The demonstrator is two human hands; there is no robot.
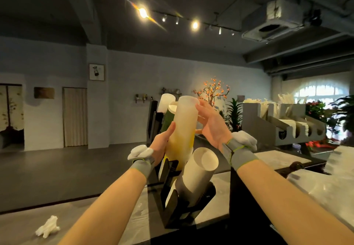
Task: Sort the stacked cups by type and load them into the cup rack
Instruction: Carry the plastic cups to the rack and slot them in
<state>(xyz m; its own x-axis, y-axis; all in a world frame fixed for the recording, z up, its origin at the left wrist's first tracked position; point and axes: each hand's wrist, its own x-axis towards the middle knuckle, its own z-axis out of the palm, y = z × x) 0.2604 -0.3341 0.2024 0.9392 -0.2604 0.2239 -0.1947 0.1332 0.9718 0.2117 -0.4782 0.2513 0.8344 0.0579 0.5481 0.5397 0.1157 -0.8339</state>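
Note:
A tall stack of frosted translucent cups [183,127] leans in the black cup rack [183,204] at the centre of the counter. My left hand [162,145] grips the stack low on its left side. My right hand [210,126] is spread open, its fingers against the stack's upper right. A stack of white paper cups [199,170] sits in the nearer rack slot, mouth towards me. Behind stand a green cup stack [168,119] and another frosted stack [165,102].
A crumpled white tissue [47,226] lies on the marble counter [134,219] at the lower left. A grey organiser [275,124] with straws and sleeves stands at the right, plants behind it. A dark box [247,196] sits under my right forearm.

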